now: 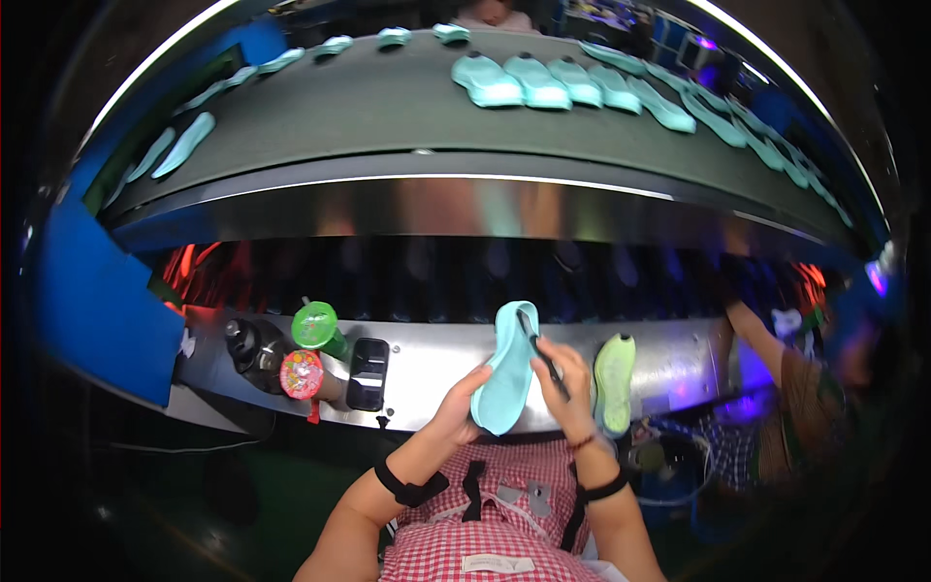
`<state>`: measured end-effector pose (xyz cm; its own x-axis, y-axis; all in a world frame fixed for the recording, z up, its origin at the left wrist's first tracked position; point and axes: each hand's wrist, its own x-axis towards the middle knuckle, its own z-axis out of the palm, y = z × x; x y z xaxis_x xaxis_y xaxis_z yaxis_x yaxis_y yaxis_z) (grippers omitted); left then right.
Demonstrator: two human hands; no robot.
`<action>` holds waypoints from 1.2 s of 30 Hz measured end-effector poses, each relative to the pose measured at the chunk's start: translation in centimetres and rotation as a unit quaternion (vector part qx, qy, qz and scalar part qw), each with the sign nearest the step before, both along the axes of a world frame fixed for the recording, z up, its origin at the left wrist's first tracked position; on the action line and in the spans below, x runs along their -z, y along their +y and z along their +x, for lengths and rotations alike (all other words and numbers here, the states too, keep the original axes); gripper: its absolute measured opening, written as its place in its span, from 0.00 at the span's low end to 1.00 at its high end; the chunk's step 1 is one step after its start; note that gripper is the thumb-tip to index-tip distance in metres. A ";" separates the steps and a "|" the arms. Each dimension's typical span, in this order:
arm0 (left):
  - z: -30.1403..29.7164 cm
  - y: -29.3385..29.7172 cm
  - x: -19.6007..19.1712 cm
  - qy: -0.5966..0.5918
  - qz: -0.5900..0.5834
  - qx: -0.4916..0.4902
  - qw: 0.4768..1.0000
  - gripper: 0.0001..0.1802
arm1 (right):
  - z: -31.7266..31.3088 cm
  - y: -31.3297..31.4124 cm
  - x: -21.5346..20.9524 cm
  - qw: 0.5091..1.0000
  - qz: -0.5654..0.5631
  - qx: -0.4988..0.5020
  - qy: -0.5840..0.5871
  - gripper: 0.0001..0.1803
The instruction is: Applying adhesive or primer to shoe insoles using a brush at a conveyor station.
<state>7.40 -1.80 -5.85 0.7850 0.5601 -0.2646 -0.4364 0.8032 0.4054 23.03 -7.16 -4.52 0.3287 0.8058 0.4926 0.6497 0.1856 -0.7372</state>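
A turquoise shoe sole (506,378) is held up in front of me over the metal ledge, its hollow side facing me and its toe-to-heel length nearly upright. My left hand (458,407) grips its lower left edge, thumb on the rim. In my right hand (572,383) is a slim black pen-like tool (549,363), its tip against the inner right rim near the sole's far end. The exact kind of tip is too small to tell. Just right of that hand, a yellow-green sole (614,383) lies on the ledge.
Beyond the metal ledge (432,354) runs a dark conveyor belt (320,116) carrying several turquoise soles (490,82). At left stand a dark bottle (256,351), a green-lidded cup (315,327), a red-lidded cup (302,373) and a black tray (368,361). A co-worker's arm (756,335) reaches in at right.
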 end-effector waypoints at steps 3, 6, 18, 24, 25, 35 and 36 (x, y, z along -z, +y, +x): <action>0.1 0.6 -1.1 0.018 0.055 0.007 0.998 0.29 | -3.1 -0.8 -1.1 0.998 -0.032 -0.014 -0.050 0.16; 1.1 0.8 -0.3 0.013 0.052 0.019 0.998 0.27 | -2.8 -1.9 -1.2 0.999 -0.028 -0.004 -0.045 0.17; -9.0 3.7 -12.0 0.064 0.324 -0.152 0.932 0.28 | 2.2 -9.5 -7.1 0.639 0.089 -0.046 0.763 0.14; -12.9 20.0 -21.5 -0.175 0.297 -0.261 0.902 0.33 | 4.2 -8.5 0.5 0.747 0.042 0.002 0.664 0.21; -14.9 22.2 -21.9 -0.208 0.184 -0.373 0.885 0.35 | 3.4 -8.0 0.2 0.743 0.034 -0.021 0.668 0.22; 1.2 22.2 -18.7 0.421 0.660 -0.280 0.556 0.30 | 5.6 -7.6 4.1 0.784 0.037 -0.020 0.619 0.22; 4.2 21.5 -17.9 0.471 0.733 -0.245 0.425 0.33 | 5.3 -7.3 2.7 0.784 0.022 -0.014 0.620 0.22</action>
